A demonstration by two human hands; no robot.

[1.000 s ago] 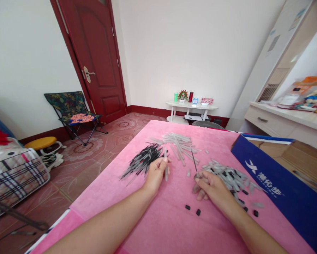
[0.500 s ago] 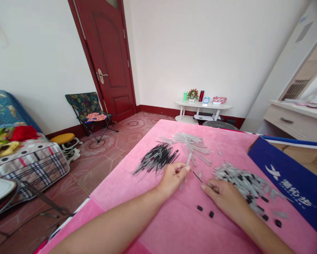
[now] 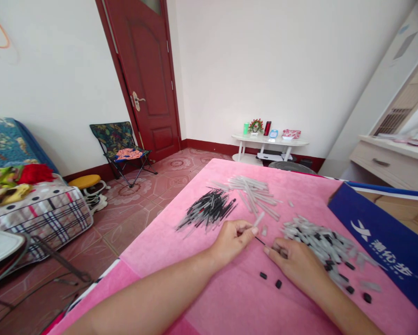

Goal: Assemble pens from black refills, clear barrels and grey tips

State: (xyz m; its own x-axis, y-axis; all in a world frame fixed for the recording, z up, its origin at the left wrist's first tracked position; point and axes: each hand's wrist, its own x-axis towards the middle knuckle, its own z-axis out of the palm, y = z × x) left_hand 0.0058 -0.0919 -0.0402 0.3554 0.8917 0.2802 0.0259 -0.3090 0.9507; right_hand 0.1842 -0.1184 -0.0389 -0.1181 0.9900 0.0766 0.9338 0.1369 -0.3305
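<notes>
My left hand (image 3: 234,238) is closed in a pinch around a translucent pen barrel (image 3: 260,218), whose upper end sticks out past the thumb. Between the fingers of my right hand (image 3: 296,260) is a thin black pen refill (image 3: 260,240). It spans the small gap toward my left hand; whether its tip sits inside the barrel I cannot tell. Black-and-grey refills (image 3: 209,209) lie heaped beyond my left hand. Loose clear barrels (image 3: 254,188) lie farther back, and a pile of clear caps, some with black parts (image 3: 317,237), is beside my right hand.
A pink cloth (image 3: 216,298) covers the table. Two small black plugs (image 3: 278,284) lie in front of my right hand, with others to the right. A blue cardboard box (image 3: 380,237) stands along the right edge. Farther off are a white side table (image 3: 272,139) and a folding chair (image 3: 120,139).
My hands have drawn closer together, and less of the refill shows between them. My left hand has shifted right and slightly down, and the barrel now leans more to the right.
</notes>
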